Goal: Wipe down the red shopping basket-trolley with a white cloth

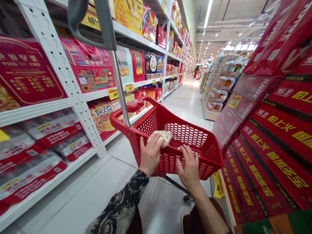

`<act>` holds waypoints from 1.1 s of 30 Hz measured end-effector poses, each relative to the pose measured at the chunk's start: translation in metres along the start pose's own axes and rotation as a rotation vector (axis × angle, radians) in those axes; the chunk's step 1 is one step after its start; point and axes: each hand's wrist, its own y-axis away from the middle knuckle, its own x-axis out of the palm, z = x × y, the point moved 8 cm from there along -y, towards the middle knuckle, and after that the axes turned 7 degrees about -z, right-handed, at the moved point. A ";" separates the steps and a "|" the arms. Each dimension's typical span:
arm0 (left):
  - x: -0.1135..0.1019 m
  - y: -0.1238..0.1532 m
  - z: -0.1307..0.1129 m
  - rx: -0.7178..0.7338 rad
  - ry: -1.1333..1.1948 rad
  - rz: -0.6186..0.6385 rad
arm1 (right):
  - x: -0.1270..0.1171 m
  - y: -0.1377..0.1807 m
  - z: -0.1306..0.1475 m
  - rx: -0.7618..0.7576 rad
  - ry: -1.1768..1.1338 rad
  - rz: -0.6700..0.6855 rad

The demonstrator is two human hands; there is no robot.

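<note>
A red plastic shopping basket cart (211, 158) stands in a shop aisle just ahead of me, its grey pull handle (80, 11) rising at the upper left. My left hand (149, 155) is closed on a pale crumpled cloth (162, 136) at the basket's near rim. My right hand (188, 166) rests on the near wall of the basket with its fingers spread over the rim. The basket's inside looks bare apart from the cloth.
White shelves (68, 102) with red and pink gift boxes line the left side. Stacked red drink cartons (275, 137) fill the right. The pale tiled aisle (183, 97) runs ahead between them, with more stacked goods at the far right.
</note>
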 end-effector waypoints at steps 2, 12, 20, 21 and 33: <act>-0.019 -0.013 0.027 -0.049 -0.086 -0.100 | 0.003 -0.001 0.001 0.012 -0.004 0.019; -0.014 0.062 0.084 -0.111 -0.173 0.055 | 0.023 0.011 0.004 -0.084 0.070 0.081; -0.067 0.037 0.102 -0.181 -0.176 -0.178 | 0.023 0.013 -0.001 -0.160 0.088 0.107; -0.068 0.030 0.106 -0.185 -0.180 -0.186 | 0.023 0.013 -0.001 -0.160 0.089 0.103; -0.004 0.098 0.106 -0.196 -0.124 0.137 | 0.022 0.014 -0.001 -0.187 0.096 0.094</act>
